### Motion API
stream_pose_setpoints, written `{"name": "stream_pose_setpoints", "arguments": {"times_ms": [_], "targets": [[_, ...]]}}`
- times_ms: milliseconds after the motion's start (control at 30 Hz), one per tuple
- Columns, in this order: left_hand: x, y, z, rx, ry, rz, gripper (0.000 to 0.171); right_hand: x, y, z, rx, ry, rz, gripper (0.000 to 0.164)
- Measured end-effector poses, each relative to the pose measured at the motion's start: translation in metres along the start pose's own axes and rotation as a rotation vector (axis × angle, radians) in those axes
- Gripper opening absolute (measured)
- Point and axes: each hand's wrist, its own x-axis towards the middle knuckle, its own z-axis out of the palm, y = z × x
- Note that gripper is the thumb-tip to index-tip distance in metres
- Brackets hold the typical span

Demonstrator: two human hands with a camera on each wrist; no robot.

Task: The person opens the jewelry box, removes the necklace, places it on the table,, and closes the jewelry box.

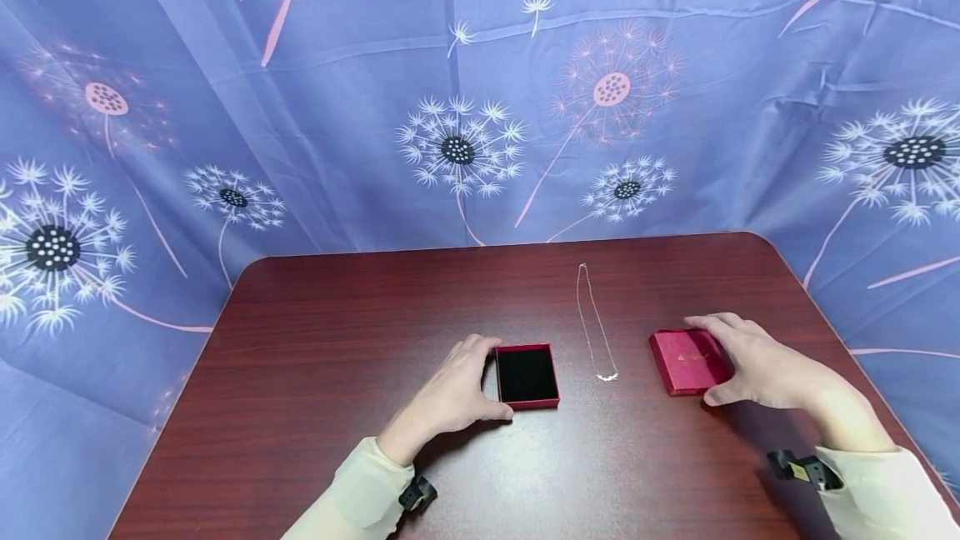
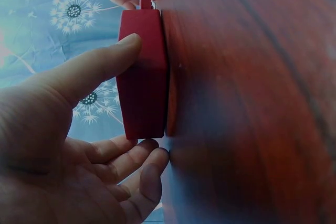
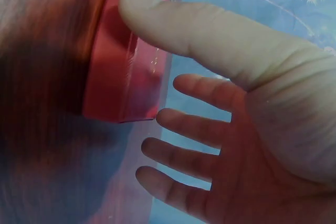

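In the head view an open red box base (image 1: 528, 376) with a black lining sits on the table, left of the other items. My left hand (image 1: 459, 382) holds it at its left side, thumb on the near wall and fingertips by the far corner. A thin silver necklace (image 1: 593, 317) lies stretched out to the right, its small sparkling pendant (image 1: 607, 377) toward me. Farther right is the red box lid (image 1: 686, 363), gold lettering up. Around the lid's right side my right hand (image 1: 765, 363) is spread; the right wrist view shows its fingers (image 3: 189, 121) fairly straight.
The dark reddish wooden table (image 1: 337, 332) has rounded far corners. Behind it hangs a blue cloth (image 1: 337, 148) printed with dandelions. Black wrist cameras (image 1: 417, 493) sit at both pale sleeves (image 1: 885, 486).
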Motion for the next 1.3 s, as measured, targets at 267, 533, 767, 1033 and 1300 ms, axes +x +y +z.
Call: {"name": "stream_pose_setpoints", "arguments": {"times_ms": [267,533,767,1033,1300], "targets": [[0.0,-0.001,0.0,0.005,0.006,0.004,0.093,0.001,0.004,0.002,0.023,-0.011,-0.026,0.104],[0.0,0.0,0.0,0.005,0.009,0.004,0.093,0.003,0.006,0.004,0.016,-0.015,-0.039,0.101],[0.0,0.0,-0.001,0.003,0.013,0.006,0.093,0.006,0.008,0.005,-0.003,-0.016,-0.048,0.097],[0.001,0.0,-0.001,0.009,0.017,0.008,0.092,0.007,0.009,0.005,-0.021,-0.019,-0.048,0.094],[0.0,0.0,0.0,0.014,0.014,0.008,0.092,0.003,0.011,0.001,-0.013,-0.023,-0.035,0.094]]}}
